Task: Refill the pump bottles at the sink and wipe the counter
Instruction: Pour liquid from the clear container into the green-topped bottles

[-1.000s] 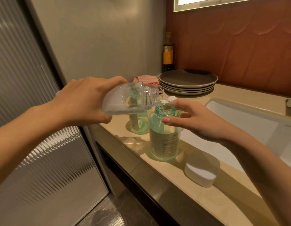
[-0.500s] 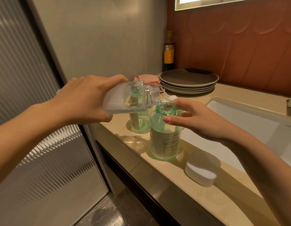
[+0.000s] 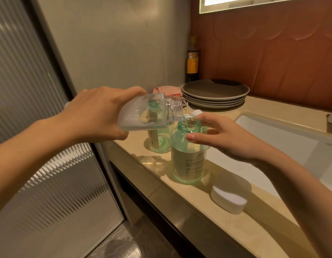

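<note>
My left hand grips a clear refill bottle, tipped sideways with its threaded mouth over the neck of a green-tinted pump bottle. That bottle stands upright and uncapped on the beige counter, partly filled with pale liquid. My right hand steadies it at the shoulder, thumb and fingers around the neck. A second green bottle stands uncapped just behind, partly hidden by the refill bottle. A white pump head peeks out behind my right fingers. A pink cloth lies folded further back.
A white sponge lies on the counter's front strip. The white sink basin opens to the right. Stacked brown plates and a dark bottle stand in the far corner. A ribbed glass door is at the left.
The refill bottle has stayed tipped over the green bottle's neck, edging slightly lower. Both hands have kept their holds.
</note>
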